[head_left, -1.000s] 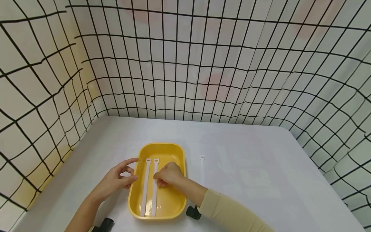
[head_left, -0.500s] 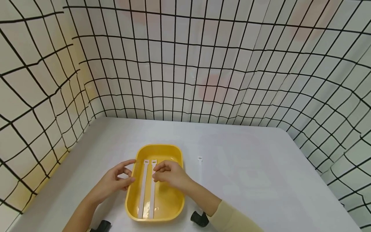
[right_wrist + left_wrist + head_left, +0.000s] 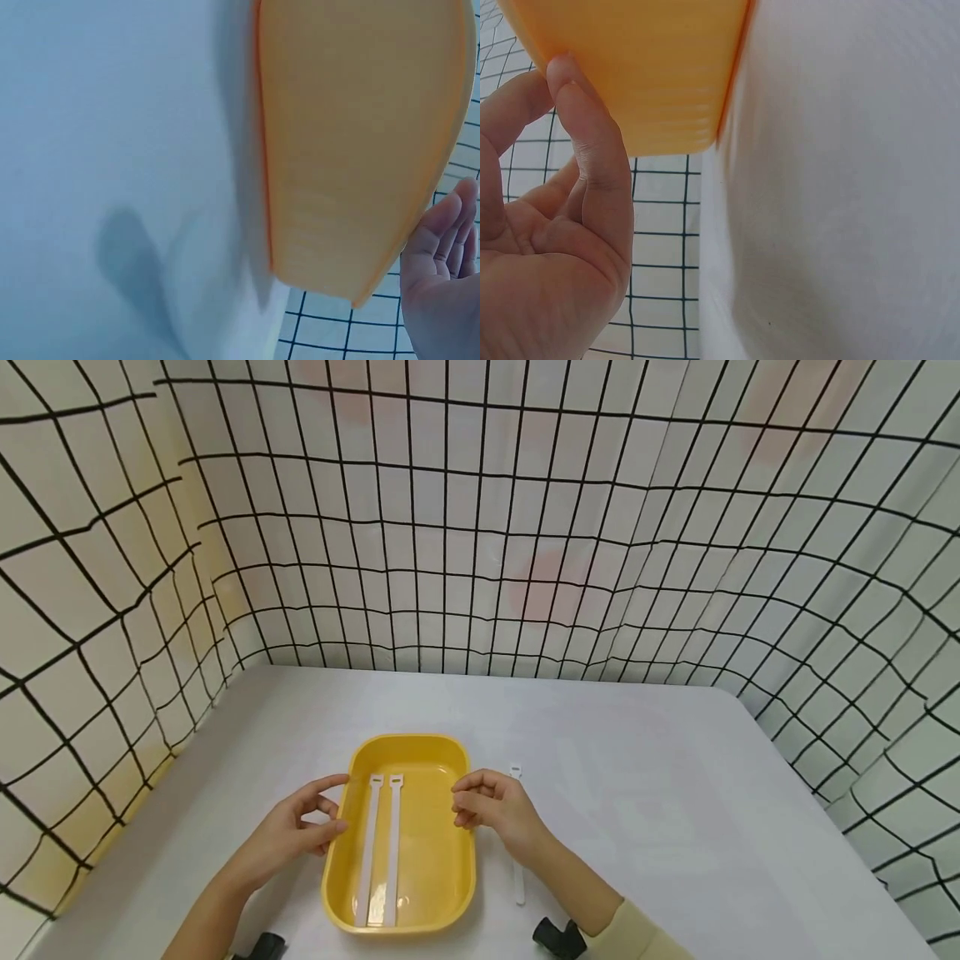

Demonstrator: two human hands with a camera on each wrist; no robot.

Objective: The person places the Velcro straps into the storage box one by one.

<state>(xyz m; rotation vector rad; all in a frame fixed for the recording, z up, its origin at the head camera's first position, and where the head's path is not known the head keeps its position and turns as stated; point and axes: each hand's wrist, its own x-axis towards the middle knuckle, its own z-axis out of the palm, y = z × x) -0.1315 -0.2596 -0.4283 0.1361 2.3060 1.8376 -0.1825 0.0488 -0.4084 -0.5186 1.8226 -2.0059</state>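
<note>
Left hand [image 3: 288,835] steadies a yellow tray [image 3: 431,877] as the right hand [image 3: 495,806] hovers empty, fingers loosely curled, at its right rim.
Two white straps [image 3: 378,847] lie inside the tray's left half; a third strap [image 3: 517,868] lies just right of it, best pinched near its head and laid parallel.

From the head view I lose the middle of the loose white strap [image 3: 517,860] behind my right hand [image 3: 495,810]. In both wrist views the yellow tray [image 3: 645,67] runs off the frame, so its inside and the two straps are hidden from me. My left hand [image 3: 547,247] is cut by the left wrist view's edge.
</note>
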